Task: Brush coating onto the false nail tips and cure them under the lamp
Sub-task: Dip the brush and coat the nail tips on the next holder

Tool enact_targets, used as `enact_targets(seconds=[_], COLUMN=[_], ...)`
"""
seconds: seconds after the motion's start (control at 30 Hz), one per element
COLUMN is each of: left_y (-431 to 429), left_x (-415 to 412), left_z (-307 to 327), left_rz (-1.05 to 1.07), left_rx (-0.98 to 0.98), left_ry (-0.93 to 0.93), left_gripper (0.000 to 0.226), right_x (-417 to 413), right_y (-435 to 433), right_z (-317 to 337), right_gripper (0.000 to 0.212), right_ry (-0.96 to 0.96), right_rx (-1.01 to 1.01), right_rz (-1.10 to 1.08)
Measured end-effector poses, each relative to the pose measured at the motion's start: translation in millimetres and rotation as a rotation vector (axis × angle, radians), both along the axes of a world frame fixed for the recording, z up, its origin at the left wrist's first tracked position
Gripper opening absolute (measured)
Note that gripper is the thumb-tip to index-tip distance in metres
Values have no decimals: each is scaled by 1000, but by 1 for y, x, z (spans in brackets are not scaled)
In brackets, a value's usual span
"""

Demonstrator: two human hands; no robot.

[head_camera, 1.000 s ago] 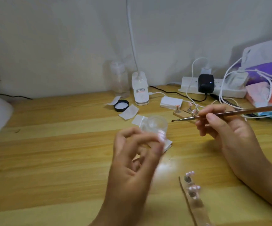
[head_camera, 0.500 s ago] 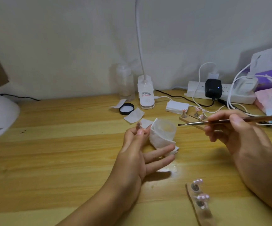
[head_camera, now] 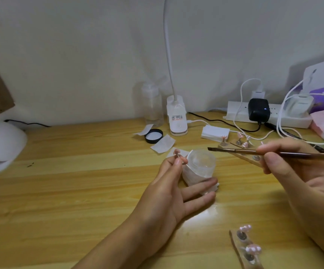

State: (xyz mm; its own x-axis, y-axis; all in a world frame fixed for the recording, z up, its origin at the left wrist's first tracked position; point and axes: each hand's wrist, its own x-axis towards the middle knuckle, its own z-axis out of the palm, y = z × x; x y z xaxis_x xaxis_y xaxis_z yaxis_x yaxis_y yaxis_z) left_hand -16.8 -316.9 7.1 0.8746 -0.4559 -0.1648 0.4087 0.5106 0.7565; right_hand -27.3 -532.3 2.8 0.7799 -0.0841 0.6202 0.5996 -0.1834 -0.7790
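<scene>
My left hand [head_camera: 169,191] pinches a small stand with a pink nail tip [head_camera: 177,153] between thumb and forefinger, while its other fingers lie straight beside a clear jar [head_camera: 201,164] wrapped in white paper. My right hand [head_camera: 301,171] grips a thin brown brush [head_camera: 254,151], its flat bristle end hovering just above the jar's rim. A wooden strip [head_camera: 242,251] near the front edge carries two pink nail tips on stands. Another strip with several nail tips [head_camera: 240,141] lies behind the brush. The white curing lamp [head_camera: 0,144] sits at the far left.
A black jar lid [head_camera: 153,135] and white paper wipes [head_camera: 162,145] lie behind the jar. A clear bottle [head_camera: 152,105] and a white desk lamp base [head_camera: 177,117] stand at the back. A power strip [head_camera: 264,113] with cables and packets crowds the back right.
My left hand has come down beside the jar and now holds a nail tip stand up by the rim. The brush tip has moved left over the jar.
</scene>
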Motion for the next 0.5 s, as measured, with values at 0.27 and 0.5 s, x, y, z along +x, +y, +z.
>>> enact_targets(seconds=[0.27, 0.5], left_y=[-8, -7], left_x=[-4, -5], left_z=[-6, -12], left_rz=[58, 38], left_rx=[155, 249], left_ry=[-174, -284], left_gripper=[28, 18], right_x=[-4, -6], right_y=[5, 7], right_z=[2, 0], right_gripper=[19, 20], right_ry=[-43, -55], right_rx=[-264, -426], right_rz=[47, 59])
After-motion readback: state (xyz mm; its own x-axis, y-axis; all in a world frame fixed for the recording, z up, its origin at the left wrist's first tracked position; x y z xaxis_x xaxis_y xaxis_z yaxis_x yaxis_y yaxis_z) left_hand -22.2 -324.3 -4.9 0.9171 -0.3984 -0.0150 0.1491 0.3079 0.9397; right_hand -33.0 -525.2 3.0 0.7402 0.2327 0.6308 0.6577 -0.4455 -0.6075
